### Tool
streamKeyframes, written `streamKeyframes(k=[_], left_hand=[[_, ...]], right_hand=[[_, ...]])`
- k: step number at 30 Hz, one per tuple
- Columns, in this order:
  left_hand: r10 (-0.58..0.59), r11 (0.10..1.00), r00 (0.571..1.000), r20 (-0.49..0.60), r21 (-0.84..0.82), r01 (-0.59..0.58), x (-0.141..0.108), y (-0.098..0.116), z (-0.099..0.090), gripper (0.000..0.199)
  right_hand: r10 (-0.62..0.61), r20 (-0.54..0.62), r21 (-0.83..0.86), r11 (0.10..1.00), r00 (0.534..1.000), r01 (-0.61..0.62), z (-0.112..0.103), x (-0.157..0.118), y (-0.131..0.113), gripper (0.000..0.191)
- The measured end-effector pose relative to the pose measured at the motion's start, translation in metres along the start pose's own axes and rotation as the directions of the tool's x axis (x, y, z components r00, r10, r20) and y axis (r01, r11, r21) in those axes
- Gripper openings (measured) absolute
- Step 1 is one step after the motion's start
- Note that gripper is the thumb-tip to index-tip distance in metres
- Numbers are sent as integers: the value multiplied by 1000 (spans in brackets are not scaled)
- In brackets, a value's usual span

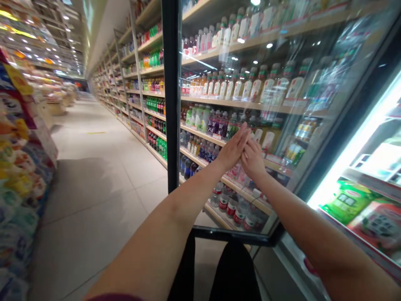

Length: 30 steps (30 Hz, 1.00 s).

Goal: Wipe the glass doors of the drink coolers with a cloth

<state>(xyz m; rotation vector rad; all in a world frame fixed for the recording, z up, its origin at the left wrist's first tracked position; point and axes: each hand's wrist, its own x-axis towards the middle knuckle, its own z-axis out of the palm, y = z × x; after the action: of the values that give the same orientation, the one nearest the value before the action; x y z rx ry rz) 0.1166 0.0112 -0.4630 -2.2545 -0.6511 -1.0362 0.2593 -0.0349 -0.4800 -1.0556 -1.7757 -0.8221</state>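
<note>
My left hand (233, 147) and my right hand (252, 156) meet in front of a glass cooler door (173, 121) with a black frame. Their fingers are stretched out, lying side by side and touching near the tips. Neither hand appears to hold anything. Whether the palms press on the glass is hard to tell. The door stands swung out from a lit cooler, its lower edge in front of my legs. Through the pane, shelves of bottled drinks (224, 121) show.
To the right, the lit cooler holds green packs (349, 198) and red packs (379, 223). Drink shelves (153, 83) run along an aisle with a tiled floor (125, 184). Bagged goods (19, 175) are stacked on the left.
</note>
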Motion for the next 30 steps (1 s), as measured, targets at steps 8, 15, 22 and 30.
streamKeyframes(k=[8, 15, 22, 30], left_hand=[[70, 994, 989, -130, 91, -58, -62, -65, -10, 68], [-116, 979, 987, -112, 157, 133, -74, -104, -7, 67], [-138, 981, 985, -100, 123, 150, -72, -104, -2, 69], [-148, 984, 984, -101, 88, 157, -72, -108, 1, 64]], right_hand=[[29, -118, -24, 999, 993, -32, 22, -17, -14, 31], [-148, -30, -6, 989, 989, 147, 12, -32, 13, 23], [-96, -117, -28, 995, 989, 93, 17, -16, 24, 53], [-140, -37, -60, 989, 990, 137, 27, -2, 20, 55]])
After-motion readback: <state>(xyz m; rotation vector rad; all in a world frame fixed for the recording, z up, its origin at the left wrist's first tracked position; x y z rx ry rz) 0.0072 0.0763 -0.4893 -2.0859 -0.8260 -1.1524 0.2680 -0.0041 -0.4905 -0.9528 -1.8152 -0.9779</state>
